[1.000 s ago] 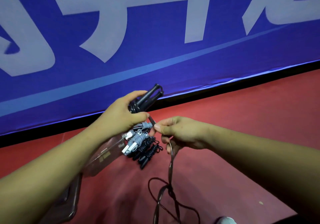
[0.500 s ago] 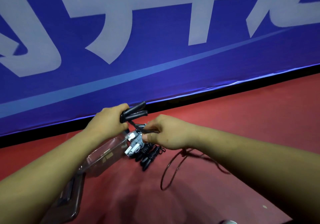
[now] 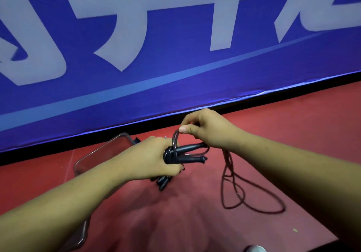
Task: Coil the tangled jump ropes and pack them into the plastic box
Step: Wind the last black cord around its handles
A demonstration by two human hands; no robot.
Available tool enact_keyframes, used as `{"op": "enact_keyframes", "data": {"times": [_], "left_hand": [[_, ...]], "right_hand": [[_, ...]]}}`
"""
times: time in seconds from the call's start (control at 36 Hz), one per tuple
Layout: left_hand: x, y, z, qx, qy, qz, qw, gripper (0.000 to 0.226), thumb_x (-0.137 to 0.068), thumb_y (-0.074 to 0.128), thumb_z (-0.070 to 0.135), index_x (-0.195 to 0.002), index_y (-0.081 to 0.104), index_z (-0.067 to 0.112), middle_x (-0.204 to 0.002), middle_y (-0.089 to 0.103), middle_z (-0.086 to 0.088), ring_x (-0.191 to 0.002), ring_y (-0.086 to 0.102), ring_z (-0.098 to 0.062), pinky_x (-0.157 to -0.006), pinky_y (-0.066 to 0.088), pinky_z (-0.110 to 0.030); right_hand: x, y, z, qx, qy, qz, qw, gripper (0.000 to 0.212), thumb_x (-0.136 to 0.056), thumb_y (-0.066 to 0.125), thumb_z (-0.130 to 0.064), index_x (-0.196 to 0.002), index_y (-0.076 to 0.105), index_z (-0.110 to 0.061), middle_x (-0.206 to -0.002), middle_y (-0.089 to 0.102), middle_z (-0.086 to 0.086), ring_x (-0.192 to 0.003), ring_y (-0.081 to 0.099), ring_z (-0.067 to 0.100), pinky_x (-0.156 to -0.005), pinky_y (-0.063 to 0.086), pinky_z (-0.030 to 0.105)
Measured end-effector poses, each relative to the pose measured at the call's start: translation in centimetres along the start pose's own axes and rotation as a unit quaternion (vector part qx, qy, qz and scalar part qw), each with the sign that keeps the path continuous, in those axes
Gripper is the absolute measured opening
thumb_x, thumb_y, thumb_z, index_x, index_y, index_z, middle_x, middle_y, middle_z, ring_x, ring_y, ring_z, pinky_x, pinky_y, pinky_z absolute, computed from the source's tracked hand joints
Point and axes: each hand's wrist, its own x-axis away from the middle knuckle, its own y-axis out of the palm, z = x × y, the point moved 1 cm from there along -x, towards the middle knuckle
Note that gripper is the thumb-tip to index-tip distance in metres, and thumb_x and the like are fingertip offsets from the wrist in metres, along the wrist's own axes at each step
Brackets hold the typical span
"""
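Observation:
My left hand (image 3: 154, 158) grips the two black handles of a jump rope (image 3: 188, 153), which point to the right. Several turns of dark cord are wound around the handles beside my fingers. My right hand (image 3: 203, 129) pinches a loop of that cord just above the handles. The loose rest of the cord (image 3: 252, 197) trails in loops on the red floor at the right. The clear plastic box (image 3: 101, 154) lies behind my left forearm. Other coiled black ropes (image 3: 162, 183) show just below my left hand, mostly hidden.
A blue banner with large pale characters (image 3: 175, 56) stands upright across the back, with a black strip at its base. The box's clear lid (image 3: 82, 234) lies under my left forearm. A white object (image 3: 254, 248) peeks in at the bottom edge.
My left hand has turned the handles to point right and lowered them. My right hand has risen above them, carrying the cord over the handles. The loose cord has shifted right on the floor.

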Motion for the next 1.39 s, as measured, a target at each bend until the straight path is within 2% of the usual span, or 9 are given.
{"op": "enact_keyframes", "data": {"times": [0.19, 0.33, 0.5, 0.78, 0.89, 1.03, 1.14, 1.28, 1.39], "left_hand": [[0.7, -0.5, 0.8, 0.059, -0.005, 0.008, 0.998, 0.032, -0.077, 0.075, 0.032, -0.1, 0.053, 0.028, -0.077, 0.07, 0.0, -0.068, 0.066, -0.014, -0.068, 0.054, -0.042], [0.9, -1.5, 2.0, 0.207, 0.03, 0.09, 0.974, 0.066, -0.084, 0.075, 0.006, -0.13, 0.044, 0.042, -0.089, 0.072, 0.011, -0.066, 0.064, 0.001, -0.063, 0.049, -0.012], [-0.4, -3.5, -1.3, 0.127, -0.073, 0.209, 0.967, 0.025, -0.079, 0.08, 0.021, -0.09, 0.059, 0.028, -0.061, 0.058, 0.007, -0.048, 0.049, -0.005, -0.054, 0.04, -0.026], [-1.4, -3.9, -6.9, -0.019, -0.193, 0.256, 0.947, 0.027, -0.079, 0.073, 0.015, -0.09, 0.051, 0.027, -0.079, 0.063, 0.003, -0.077, 0.057, -0.023, -0.063, 0.04, -0.035], [-1.4, -2.9, -8.4, -0.11, -0.224, 0.185, 0.95, 0.029, -0.079, 0.071, 0.021, -0.09, 0.048, 0.033, -0.088, 0.066, 0.0, -0.088, 0.061, -0.032, -0.068, 0.045, -0.035], [-1.5, 0.2, -8.1, -0.215, -0.179, 0.082, 0.957, 0.031, -0.077, 0.067, 0.035, -0.104, 0.051, 0.035, -0.099, 0.068, 0.007, -0.095, 0.065, -0.025, -0.071, 0.051, -0.033], [-1.3, 1.8, -5.9, -0.141, -0.076, -0.002, 0.987, 0.041, -0.075, 0.069, 0.038, -0.114, 0.056, 0.035, -0.092, 0.068, 0.011, -0.087, 0.065, -0.015, -0.073, 0.052, -0.033], [-0.2, 1.9, -1.8, -0.07, -0.043, -0.027, 0.996, 0.07, -0.06, 0.057, 0.089, -0.114, 0.059, 0.045, -0.092, 0.069, 0.02, -0.087, 0.063, 0.001, -0.079, 0.054, -0.032], [0.2, 1.1, 0.2, -0.022, 0.004, -0.004, 1.0, 0.048, -0.073, 0.064, 0.073, -0.104, 0.066, 0.037, -0.077, 0.064, 0.012, -0.069, 0.058, -0.004, -0.067, 0.049, -0.032]], "right_hand": [[0.7, 0.0, 2.0, -0.185, 0.115, -0.119, 0.969, 0.027, -0.093, 0.065, -0.03, -0.072, 0.072, -0.014, -0.06, 0.046, 0.01, -0.053, 0.036, 0.022, -0.052, 0.029, 0.029], [1.4, 0.4, 2.6, -0.325, 0.171, -0.176, 0.913, 0.028, -0.101, 0.043, -0.01, -0.079, 0.06, -0.012, -0.055, 0.041, 0.002, -0.047, 0.028, 0.013, -0.053, 0.02, 0.027], [0.7, 2.2, 1.1, -0.345, 0.149, -0.199, 0.905, 0.039, -0.104, 0.041, -0.037, -0.079, 0.055, -0.011, -0.052, 0.033, -0.003, -0.047, 0.021, 0.012, -0.051, 0.016, 0.028], [1.0, 3.8, -2.1, -0.144, 0.128, -0.204, 0.96, 0.039, -0.102, 0.049, -0.036, -0.077, 0.061, -0.008, -0.048, 0.043, 0.0, -0.043, 0.042, 0.019, -0.048, 0.035, 0.027], [1.0, 4.3, -4.2, 0.068, 0.025, -0.192, 0.979, 0.038, -0.097, 0.056, -0.034, -0.066, 0.054, -0.013, -0.062, 0.049, 0.003, -0.061, 0.048, 0.022, -0.055, 0.035, 0.028], [0.4, 2.9, -4.2, 0.169, -0.029, -0.13, 0.977, 0.034, -0.098, 0.053, -0.032, -0.069, 0.051, -0.016, -0.067, 0.053, 0.002, -0.064, 0.052, 0.025, -0.055, 0.038, 0.031], [-0.1, 0.4, -2.4, 0.184, -0.045, -0.067, 0.98, 0.03, -0.098, 0.051, -0.036, -0.072, 0.053, -0.021, -0.08, 0.065, 0.004, -0.078, 0.059, 0.028, -0.07, 0.05, 0.037], [-0.2, -1.1, -0.2, 0.168, -0.043, -0.042, 0.984, 0.028, -0.1, 0.051, -0.036, -0.072, 0.048, -0.034, -0.073, 0.059, -0.011, -0.075, 0.058, 0.017, -0.071, 0.049, 0.034], [-0.3, -1.2, 0.9, 0.137, -0.029, -0.046, 0.989, 0.023, -0.1, 0.052, -0.036, -0.08, 0.058, -0.028, -0.078, 0.064, -0.011, -0.079, 0.061, 0.013, -0.073, 0.049, 0.032]]}}
